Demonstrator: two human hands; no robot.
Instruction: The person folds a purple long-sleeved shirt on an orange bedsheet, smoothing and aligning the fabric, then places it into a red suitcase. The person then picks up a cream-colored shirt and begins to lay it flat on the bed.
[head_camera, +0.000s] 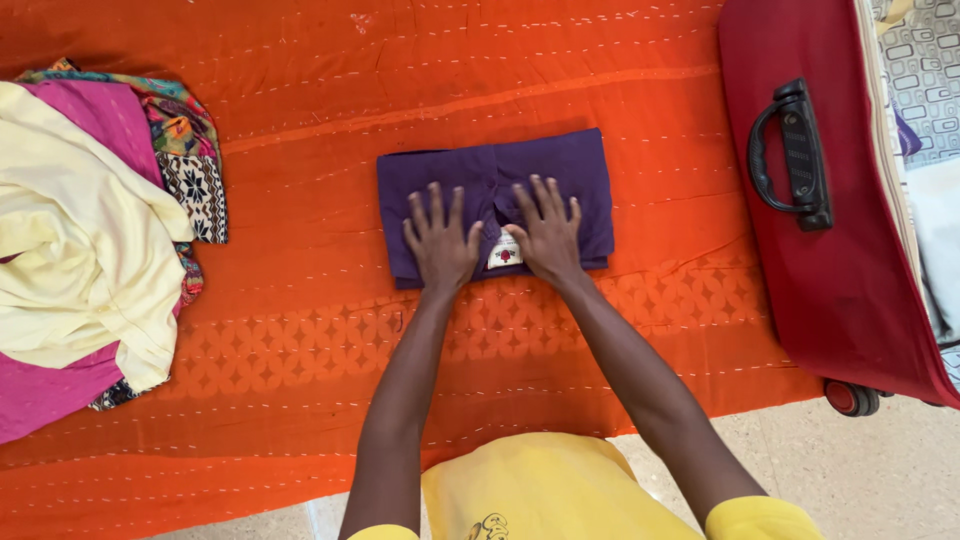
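Directly beneath both flat hands (left hand (440, 243), right hand (545, 240)): folded purple garment (560, 165).

Both arms are stretched straight out in front, bare from the short yellow sleeves down, with the left hand (440, 243) and right hand (545, 238) lying flat, palms down, fingers spread, side by side and nearly touching.

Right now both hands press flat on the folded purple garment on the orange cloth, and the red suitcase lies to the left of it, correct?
Not quite. In the head view the red suitcase lies to the right of the folded purple garment, not the left. The left hand and right hand do press flat on it, on the orange cloth.
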